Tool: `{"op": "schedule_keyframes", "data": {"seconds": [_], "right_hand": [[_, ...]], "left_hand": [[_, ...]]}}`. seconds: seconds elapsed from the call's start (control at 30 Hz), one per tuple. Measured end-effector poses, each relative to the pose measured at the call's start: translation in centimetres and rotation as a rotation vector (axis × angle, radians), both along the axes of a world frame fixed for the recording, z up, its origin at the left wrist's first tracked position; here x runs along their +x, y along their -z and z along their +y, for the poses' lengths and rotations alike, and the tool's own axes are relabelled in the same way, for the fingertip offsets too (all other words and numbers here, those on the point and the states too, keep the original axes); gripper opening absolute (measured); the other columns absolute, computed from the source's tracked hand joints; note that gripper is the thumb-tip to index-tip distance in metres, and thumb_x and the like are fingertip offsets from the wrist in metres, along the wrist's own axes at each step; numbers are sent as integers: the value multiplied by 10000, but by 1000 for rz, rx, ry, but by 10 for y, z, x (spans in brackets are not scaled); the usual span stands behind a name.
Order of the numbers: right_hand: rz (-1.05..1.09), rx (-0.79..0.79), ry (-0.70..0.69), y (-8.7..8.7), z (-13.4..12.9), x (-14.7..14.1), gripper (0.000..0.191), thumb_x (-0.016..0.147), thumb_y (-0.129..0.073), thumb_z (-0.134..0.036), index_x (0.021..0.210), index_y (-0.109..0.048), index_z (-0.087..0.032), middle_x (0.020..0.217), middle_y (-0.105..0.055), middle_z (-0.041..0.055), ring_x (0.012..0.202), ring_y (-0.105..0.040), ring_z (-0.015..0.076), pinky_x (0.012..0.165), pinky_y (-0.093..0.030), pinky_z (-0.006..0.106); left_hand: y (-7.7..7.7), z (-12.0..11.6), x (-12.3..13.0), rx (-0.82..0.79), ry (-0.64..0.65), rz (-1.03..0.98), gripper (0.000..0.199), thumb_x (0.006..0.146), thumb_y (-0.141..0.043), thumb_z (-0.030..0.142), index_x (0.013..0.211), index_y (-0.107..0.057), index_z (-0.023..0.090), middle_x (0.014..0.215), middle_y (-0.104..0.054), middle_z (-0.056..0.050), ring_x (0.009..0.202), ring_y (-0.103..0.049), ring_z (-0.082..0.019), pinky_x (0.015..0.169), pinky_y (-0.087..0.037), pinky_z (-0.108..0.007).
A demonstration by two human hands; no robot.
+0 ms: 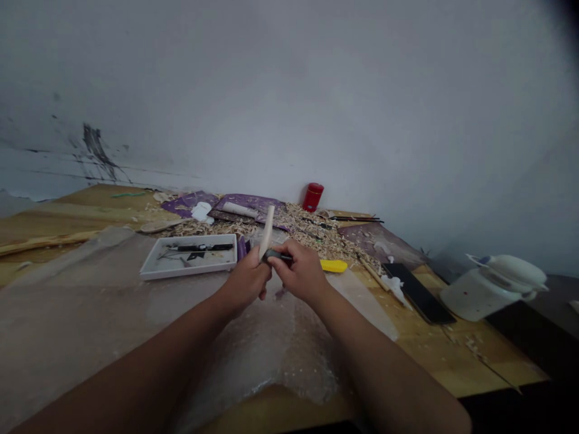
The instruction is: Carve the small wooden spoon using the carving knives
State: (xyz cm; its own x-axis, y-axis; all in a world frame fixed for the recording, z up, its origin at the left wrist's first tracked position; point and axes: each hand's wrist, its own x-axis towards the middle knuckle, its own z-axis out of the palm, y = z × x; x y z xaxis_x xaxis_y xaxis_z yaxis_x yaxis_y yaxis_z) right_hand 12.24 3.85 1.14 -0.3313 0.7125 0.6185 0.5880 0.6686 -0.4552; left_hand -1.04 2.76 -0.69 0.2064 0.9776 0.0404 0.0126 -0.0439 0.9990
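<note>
My left hand (246, 280) is closed around a pale wooden piece (268, 229) that points up and away from me. Close beside it, my right hand (301, 268) grips a dark-handled tool (279, 256), whose tip meets the wood near my left thumb. The two hands are almost touching above a sheet of bubble wrap (271, 343). A yellow handle (333, 266) shows just right of my right hand. To the left sits a white tray (151, 272) holding a black pen-like tool (203, 248) and small bits.
Wood shavings (312, 232) are heaped behind my hands, near a red can (313, 197) by the wall. Purple sheets (248, 202) lie at the back. A black phone (420, 293) and a white lidded container (479, 292) are on the right. A wooden spoon (160, 226) rests behind the tray.
</note>
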Motion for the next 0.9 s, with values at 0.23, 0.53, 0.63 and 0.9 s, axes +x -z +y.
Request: {"op": "schedule_keyframes", "data": {"seconds": [0.23,0.53,0.63,0.9], "right_hand": [[198,-322,16,8,8,-3,103,686,-560,-272,680,-507,-183,598,-550,-32,539,-503,99,496,-367,205],[-172,68,53,-6,-13,-1,106,746,-513,-277,785,-527,-179,700,-570,13,658,-516,138,592,-345,237],[-269,99,31,-8,-15,-1,110,753,-505,-282,794,-527,-182,717,-576,25,678,-520,151,601,-342,245],[-72,14,86,-8,-9,0,88,726,-529,-277,757,-538,-195,677,-580,2,619,-523,129,566,-350,228]], "left_hand": [[7,5,-2,159,-23,211,206,717,-391,197,920,-423,185,581,-410,51,346,-403,-60,315,-346,-186],[0,0,-3,248,-102,322,169,733,-384,208,889,-445,195,606,-509,23,409,-433,-83,381,-355,-195],[0,1,-4,257,-101,293,139,714,-428,204,849,-461,198,594,-517,15,430,-445,-98,390,-348,-196],[4,0,0,194,-98,161,175,726,-451,236,891,-488,192,519,-502,23,296,-411,-89,283,-273,-182]]}}
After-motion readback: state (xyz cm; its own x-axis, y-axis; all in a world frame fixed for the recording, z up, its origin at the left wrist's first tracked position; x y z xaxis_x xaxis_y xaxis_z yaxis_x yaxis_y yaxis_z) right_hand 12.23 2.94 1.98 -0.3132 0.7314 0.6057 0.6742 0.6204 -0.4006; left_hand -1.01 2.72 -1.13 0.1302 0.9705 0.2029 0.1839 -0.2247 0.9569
